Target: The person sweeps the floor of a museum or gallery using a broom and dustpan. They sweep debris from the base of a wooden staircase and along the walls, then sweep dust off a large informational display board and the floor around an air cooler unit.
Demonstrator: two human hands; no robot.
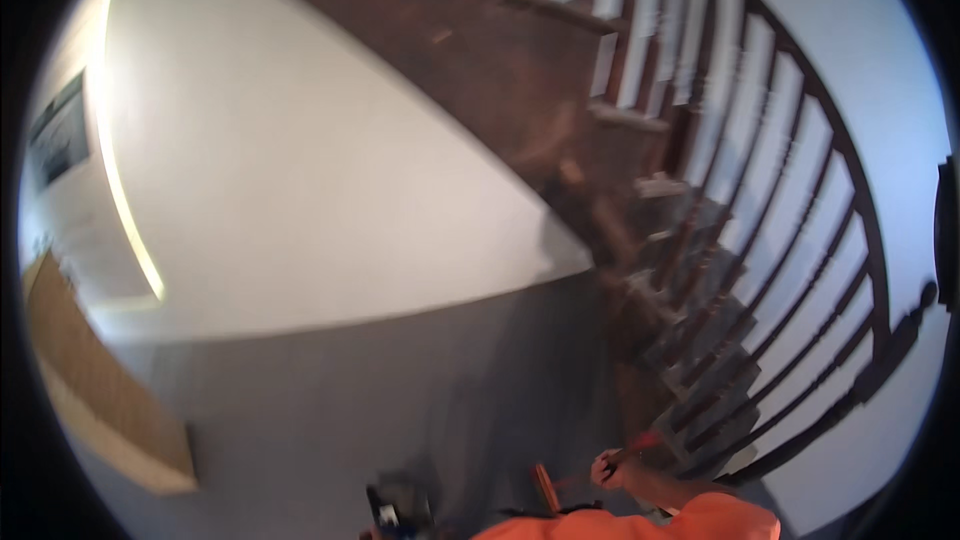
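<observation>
Orange sleeve (725,516): head view, the only one; it runs along the lower edge to a bare forearm reaching left, near the foot of the stairs (705,375).
Right hand (606,468): its grip looks clamped, fingers curled together on a red stick (645,441), though blur softens the detail.
Red stick: slants through the hand, above the grey floor (310,410); its lower end seems to meet an orange bar (544,488).
Left hand (367,535): barely a sliver at the lower edge, beside a black object (400,510); I cannot tell whether its grip is apart or together.
Stair railing (800,220): the likeliest trouble, in my judgement, is the stick knocking these posts or the steps if the arm swings right.
Black object: possibly a container, with a pale patch on it; its contents cannot be made out.
</observation>
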